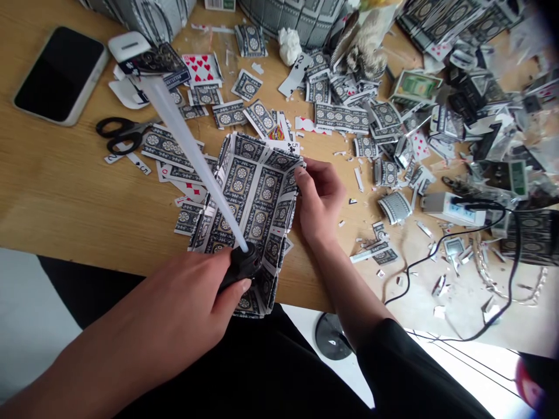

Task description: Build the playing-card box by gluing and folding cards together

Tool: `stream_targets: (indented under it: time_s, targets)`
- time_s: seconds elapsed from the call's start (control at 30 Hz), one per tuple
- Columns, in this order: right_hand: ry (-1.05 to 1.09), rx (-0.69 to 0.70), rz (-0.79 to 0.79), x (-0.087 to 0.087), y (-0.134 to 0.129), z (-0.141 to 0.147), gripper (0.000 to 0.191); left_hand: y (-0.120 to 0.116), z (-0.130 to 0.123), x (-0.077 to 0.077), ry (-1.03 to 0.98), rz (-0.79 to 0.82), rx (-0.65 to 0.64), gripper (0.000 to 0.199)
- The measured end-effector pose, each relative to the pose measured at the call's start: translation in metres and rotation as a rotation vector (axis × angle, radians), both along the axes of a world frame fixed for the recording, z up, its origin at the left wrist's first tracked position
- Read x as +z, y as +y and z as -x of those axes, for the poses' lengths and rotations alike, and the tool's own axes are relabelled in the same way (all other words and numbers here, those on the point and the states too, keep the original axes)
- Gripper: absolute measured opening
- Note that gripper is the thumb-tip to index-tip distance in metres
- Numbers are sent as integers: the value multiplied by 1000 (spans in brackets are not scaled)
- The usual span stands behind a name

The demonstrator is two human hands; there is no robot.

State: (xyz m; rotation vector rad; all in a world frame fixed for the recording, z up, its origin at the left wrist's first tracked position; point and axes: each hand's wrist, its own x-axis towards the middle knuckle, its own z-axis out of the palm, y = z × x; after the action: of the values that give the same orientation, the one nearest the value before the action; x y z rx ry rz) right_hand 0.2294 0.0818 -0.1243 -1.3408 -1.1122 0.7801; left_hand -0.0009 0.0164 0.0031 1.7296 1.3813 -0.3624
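Note:
An open box made of folded playing cards point(240, 180) stands tilted at the table's front edge, its patterned inside facing up. My left hand point(192, 297) is wrapped round a black glue gun point(242, 265) over the near part of the box. A long translucent glue stick point(196, 160) sticks out of the gun toward the upper left. My right hand point(321, 201) holds the right wall of the box near its far corner, thumb on the rim and fingers curled outside. The gun's nozzle is hidden by my left hand.
A phone point(61, 75) and black scissors point(122, 132) lie at left. Loose cards point(168, 145) surround the box's far left side. Card scraps and folded pieces point(340, 116) cover the right. A white power strip point(454, 208) has a black cable point(408, 273) running off the front edge.

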Motion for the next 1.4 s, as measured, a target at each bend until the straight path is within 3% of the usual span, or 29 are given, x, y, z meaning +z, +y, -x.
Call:
stream_targets:
  time_s: [0.87,1.4]
  targets:
    - [-44,9,-2,-1,0,-2,21,34,-9,-9,8,-237,22,36]
    - [-8,15,-17,-1,0,0,21,5,2,0,-7,12,-43,35]
